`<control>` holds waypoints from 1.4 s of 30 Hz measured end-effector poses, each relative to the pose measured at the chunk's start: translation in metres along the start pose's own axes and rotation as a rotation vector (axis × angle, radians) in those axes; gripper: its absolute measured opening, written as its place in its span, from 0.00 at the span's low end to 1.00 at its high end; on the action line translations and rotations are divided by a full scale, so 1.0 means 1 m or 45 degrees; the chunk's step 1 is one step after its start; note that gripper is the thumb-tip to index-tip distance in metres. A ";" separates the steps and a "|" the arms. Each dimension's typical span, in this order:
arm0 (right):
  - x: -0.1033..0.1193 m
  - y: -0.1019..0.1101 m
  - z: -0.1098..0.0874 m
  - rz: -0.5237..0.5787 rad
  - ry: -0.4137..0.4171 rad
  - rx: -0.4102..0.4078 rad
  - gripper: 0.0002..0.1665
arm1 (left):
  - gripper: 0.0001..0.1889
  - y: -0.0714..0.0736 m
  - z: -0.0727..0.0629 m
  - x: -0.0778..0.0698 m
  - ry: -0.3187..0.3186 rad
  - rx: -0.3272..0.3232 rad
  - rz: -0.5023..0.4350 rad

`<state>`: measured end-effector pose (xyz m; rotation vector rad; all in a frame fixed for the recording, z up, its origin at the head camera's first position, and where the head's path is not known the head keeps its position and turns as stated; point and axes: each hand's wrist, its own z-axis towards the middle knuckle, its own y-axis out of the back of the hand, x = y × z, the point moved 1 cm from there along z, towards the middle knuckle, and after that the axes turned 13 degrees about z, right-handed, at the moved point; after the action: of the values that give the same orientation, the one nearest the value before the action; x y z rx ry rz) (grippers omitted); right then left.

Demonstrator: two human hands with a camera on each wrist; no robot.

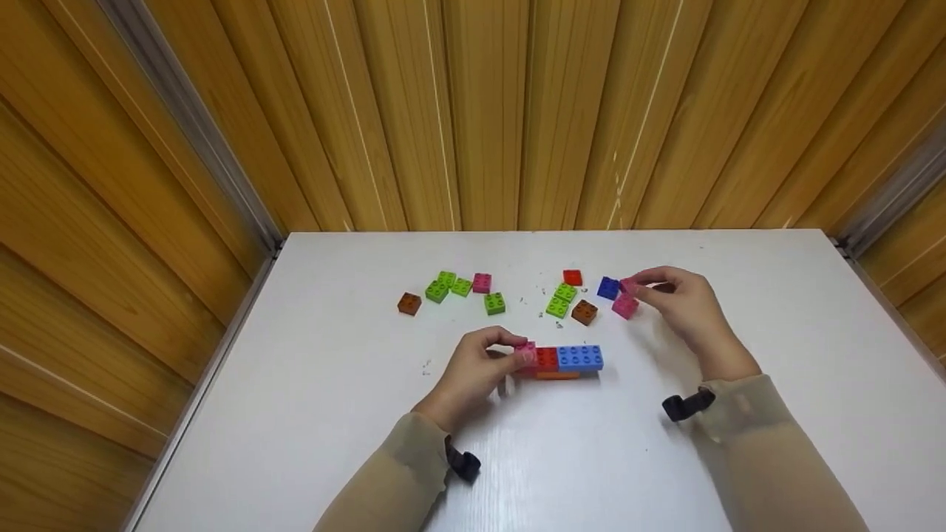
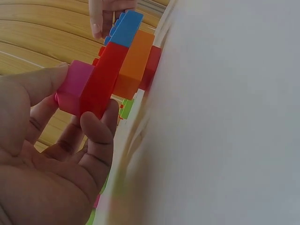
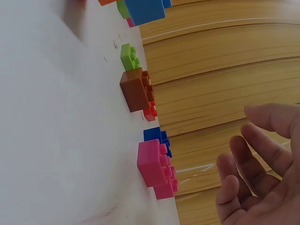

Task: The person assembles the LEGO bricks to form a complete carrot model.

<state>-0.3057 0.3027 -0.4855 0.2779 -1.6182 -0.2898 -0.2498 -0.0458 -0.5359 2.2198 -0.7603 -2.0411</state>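
Observation:
My left hand (image 1: 477,366) grips one end of a built row of toy bricks, thumb on a pink brick (image 2: 76,86) that tops the row and fingers under it. That row has a red brick (image 1: 547,358) beside a blue brick (image 1: 580,357). Beneath them sits an orange brick (image 2: 134,65), with another red brick (image 2: 151,68) under that. Over at the right, my right hand (image 1: 684,307) hovers by two pink bricks (image 3: 152,162) on the table. In the right wrist view its fingers are spread, apart from the bricks and holding nothing.
Loose bricks lie across the white table (image 1: 295,414): several green ones (image 1: 437,291), a pink one (image 1: 482,282), brown ones (image 1: 409,303), a small red one (image 1: 573,277) and a dark blue one (image 1: 609,287). Behind stands a wood-patterned wall (image 1: 488,111).

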 end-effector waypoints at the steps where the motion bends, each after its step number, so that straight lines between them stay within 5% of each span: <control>1: -0.002 0.001 0.002 -0.004 0.004 -0.027 0.28 | 0.11 0.000 0.000 0.000 -0.002 -0.003 0.005; 8: -0.020 0.004 0.010 -0.052 -0.023 -0.091 0.27 | 0.12 -0.001 0.002 0.001 -0.016 -0.001 0.019; 26: -0.035 -0.007 0.016 -0.113 -0.150 0.080 0.30 | 0.13 0.000 0.001 0.004 -0.035 0.029 -0.016; 42: -0.039 -0.009 0.013 -0.238 -0.015 0.001 0.30 | 0.14 -0.002 0.000 0.004 -0.004 0.030 0.035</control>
<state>-0.3160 0.3082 -0.5257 0.4302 -1.6063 -0.4340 -0.2489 -0.0457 -0.5402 2.2063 -0.8148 -2.0338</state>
